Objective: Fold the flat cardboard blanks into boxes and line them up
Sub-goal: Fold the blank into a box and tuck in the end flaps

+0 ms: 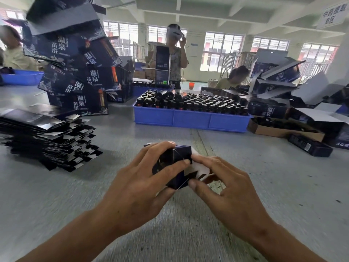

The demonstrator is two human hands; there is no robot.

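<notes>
Gripping the box (pixel 174 165), both hands curl inward.

You're sitting at a big grey table (pixel 264 186) in what looks like a factory hall. White ceiling with chunky beams (pixel 217 8), pale walls, and a row of barred windows (pixel 222 50) along the far side letting in plenty of daylight. There's a sign with Chinese characters (pixel 333 16) hanging top right, metal railings (pixel 229 60) by the windows, and a pale green floor (pixel 200 85) back there.
</notes>
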